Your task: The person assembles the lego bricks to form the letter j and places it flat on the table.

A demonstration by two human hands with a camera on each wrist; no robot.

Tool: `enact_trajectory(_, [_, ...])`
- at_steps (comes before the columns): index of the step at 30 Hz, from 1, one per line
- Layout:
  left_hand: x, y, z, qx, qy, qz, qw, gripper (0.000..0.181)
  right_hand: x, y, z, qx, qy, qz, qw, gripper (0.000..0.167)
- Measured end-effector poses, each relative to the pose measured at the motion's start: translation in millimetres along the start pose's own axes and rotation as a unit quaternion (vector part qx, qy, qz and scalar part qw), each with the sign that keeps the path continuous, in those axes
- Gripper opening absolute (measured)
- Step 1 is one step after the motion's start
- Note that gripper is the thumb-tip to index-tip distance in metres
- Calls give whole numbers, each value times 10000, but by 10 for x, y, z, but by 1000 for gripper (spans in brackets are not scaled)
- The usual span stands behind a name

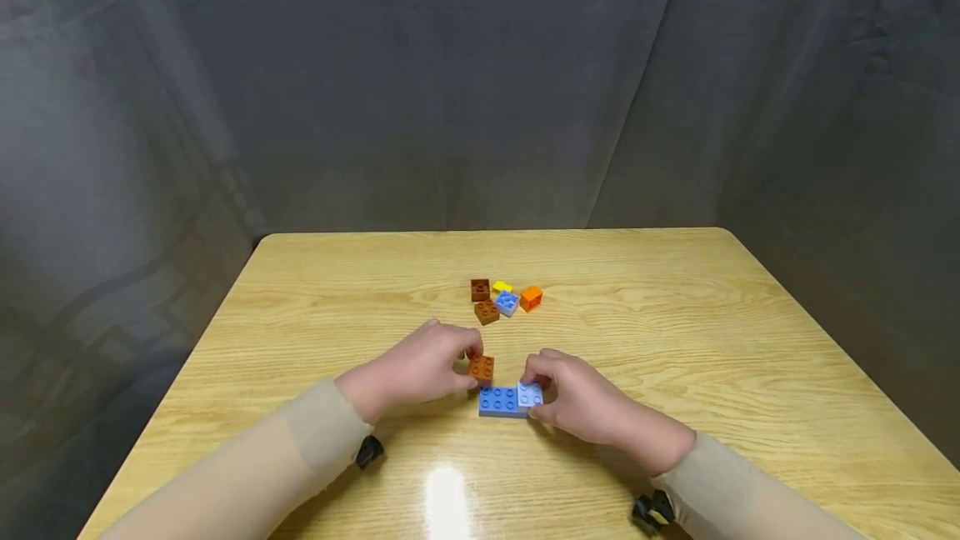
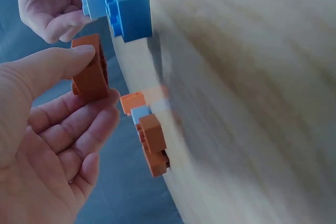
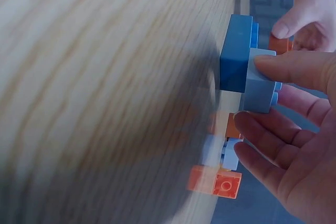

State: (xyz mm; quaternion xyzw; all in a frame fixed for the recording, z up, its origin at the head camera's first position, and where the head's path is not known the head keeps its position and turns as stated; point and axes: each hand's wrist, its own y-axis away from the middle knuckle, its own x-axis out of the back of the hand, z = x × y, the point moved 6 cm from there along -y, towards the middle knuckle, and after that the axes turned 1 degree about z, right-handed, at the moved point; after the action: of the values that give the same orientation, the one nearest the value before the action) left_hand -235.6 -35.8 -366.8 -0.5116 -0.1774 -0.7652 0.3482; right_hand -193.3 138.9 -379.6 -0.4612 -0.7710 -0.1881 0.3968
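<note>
A long blue brick [image 1: 498,402] lies on the table with its studs up. On its right end sits a light blue brick [image 1: 529,394], which my right hand [image 1: 581,398] pinches between thumb and fingers. My left hand [image 1: 427,363] grips a brown brick [image 1: 482,368] by its sides, just behind the left end of the blue brick. In the left wrist view the brown brick [image 2: 90,69] is held between thumb and fingertips, apart from the blue brick [image 2: 130,8]. In the right wrist view the light blue brick [image 3: 260,80] overhangs one end of the blue brick [image 3: 236,53].
Farther back lies a loose group: two brown bricks [image 1: 487,312], a yellow piece [image 1: 502,287], a light blue brick [image 1: 507,302] turned underside up and an orange brick [image 1: 531,298] on its side. A grey curtain [image 1: 450,90] hangs behind the wooden table [image 1: 337,273].
</note>
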Motion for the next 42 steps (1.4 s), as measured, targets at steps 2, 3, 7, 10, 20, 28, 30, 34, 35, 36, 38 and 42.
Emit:
enact_trajectory(2, [-13,28,11,27,96,-28,9999,25,-1,1,-1,3,-16,2,10000,31])
enact_trajectory(3, [-19,39,17,41,126,-44,9999,26,-1,1,-1,4,-20,6,10000,31])
enact_trajectory(7, [-40,74,35,70,168,-116,9998,27,-4,-2,3,11,-15,24,10000,31])
enact_trajectory(10, [-66,99,37,71,200,-163,9996,27,-9,-8,10,8,25,20,10000,31])
enact_trajectory(20, [-143,144,36,-57,159,-178,9997,29,-8,-13,9,38,21,0,10000,31])
enact_trajectory(28, [-153,172,53,-35,134,-105,9998,25,-9,-11,5,38,-50,-20,10000,30])
enact_trajectory(30, [-156,170,56,-56,110,-71,9999,24,-9,-13,7,38,-69,-19,10000,30])
enact_trajectory(34, [-165,171,52,-46,96,-46,9999,24,-11,-14,17,24,-67,-26,10000,31])
enact_trajectory(35, [-168,173,51,-40,111,-43,9999,24,-13,-13,19,17,-69,-32,10000,31])
enact_trajectory(36, [-168,174,51,-44,122,-37,9999,24,-15,-13,21,8,-72,-38,10000,31])
enact_trajectory(38, [-168,179,53,-70,134,-3,9999,24,-17,-13,23,-1,-61,-42,10000,31])
enact_trajectory(42, [-172,184,54,-59,133,28,9999,25,-17,-14,22,-30,-40,-43,10000,31])
